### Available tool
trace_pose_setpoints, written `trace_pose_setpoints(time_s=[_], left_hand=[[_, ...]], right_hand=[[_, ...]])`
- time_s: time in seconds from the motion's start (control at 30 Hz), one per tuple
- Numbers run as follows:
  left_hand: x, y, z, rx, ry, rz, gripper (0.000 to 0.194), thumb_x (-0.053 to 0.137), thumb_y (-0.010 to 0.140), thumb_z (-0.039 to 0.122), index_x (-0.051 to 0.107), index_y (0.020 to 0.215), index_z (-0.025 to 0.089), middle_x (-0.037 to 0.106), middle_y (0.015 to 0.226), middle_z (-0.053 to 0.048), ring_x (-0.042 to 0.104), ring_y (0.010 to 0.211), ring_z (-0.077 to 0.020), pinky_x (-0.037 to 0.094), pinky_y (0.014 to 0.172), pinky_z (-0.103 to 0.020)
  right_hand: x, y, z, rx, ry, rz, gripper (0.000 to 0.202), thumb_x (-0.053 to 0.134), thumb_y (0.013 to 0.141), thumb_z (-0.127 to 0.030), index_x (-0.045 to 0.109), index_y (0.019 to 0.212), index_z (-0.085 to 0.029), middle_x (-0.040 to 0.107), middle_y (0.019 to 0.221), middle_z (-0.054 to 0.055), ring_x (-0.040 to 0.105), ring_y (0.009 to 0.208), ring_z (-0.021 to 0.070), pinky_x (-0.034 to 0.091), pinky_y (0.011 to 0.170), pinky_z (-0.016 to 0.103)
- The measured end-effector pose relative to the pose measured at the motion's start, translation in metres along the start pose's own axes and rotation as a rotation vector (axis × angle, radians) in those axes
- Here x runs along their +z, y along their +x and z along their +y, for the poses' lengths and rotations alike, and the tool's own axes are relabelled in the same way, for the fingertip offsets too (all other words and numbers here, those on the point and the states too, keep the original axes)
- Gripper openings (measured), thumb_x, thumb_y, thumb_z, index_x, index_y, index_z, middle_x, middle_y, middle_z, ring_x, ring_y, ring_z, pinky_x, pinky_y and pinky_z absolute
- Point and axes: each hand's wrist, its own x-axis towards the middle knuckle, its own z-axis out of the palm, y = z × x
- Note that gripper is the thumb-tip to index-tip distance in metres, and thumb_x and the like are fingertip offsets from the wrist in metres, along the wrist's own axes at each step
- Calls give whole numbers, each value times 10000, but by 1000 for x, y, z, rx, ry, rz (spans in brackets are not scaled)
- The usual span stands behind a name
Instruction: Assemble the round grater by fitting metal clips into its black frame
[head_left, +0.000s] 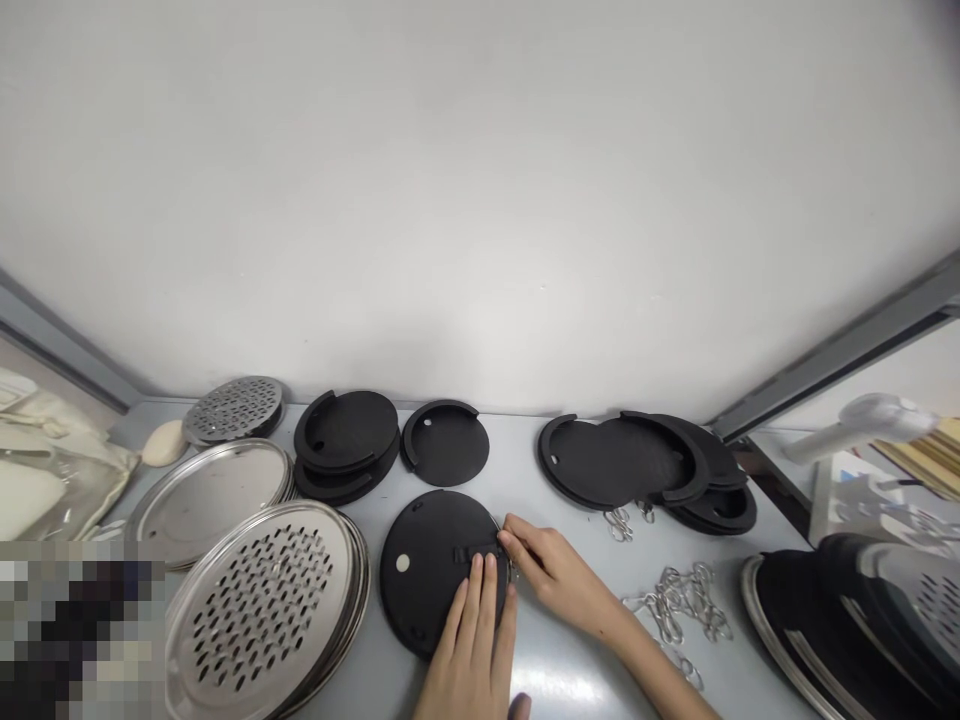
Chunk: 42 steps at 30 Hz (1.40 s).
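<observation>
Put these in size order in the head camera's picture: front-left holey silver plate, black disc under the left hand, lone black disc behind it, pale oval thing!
Largest to smallest:
1. Holey silver plate
2. Black disc under the left hand
3. Lone black disc
4. Pale oval thing

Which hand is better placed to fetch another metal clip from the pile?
Likely the right hand: it is nearer the metal clips, at the black disc's right edge. The left hand lies flat on the disc, farther away.
</observation>
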Motion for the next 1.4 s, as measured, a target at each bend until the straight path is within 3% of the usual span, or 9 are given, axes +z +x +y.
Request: trace_pose_setpoints(time_s=[0.47, 0.97, 1.4], left_hand=[[2, -1, 0, 2, -26, 13, 697, 546, 796, 434, 450, 1338, 5, 471, 1344, -239, 391, 1274, -379, 229, 1056, -429], [1, 2, -3, 34, 20, 10, 708, 558, 772, 442, 457, 1324, 10, 494, 1317, -242, 415, 1252, -380, 223, 1052, -427], [9, -3, 11, -88, -49, -9, 732, 552, 781, 438, 392, 1363, 23, 416, 1392, -242, 308, 1335, -386, 230, 1070, -449]], right_hand=[[14, 1, 7, 41, -71, 99, 292, 317, 992, -333, 318, 721, -223, 365, 556, -70, 375, 491, 114, 256, 521, 232], [8, -2, 6, 11, -53, 52, 327, 305, 999, -359, 291, 703, -220, 347, 569, -69, 342, 507, 108, 258, 523, 229], [9, -1, 3, 15, -66, 65, 333, 326, 990, -348, 288, 685, -218, 342, 543, -73, 346, 481, 101, 254, 510, 231]])
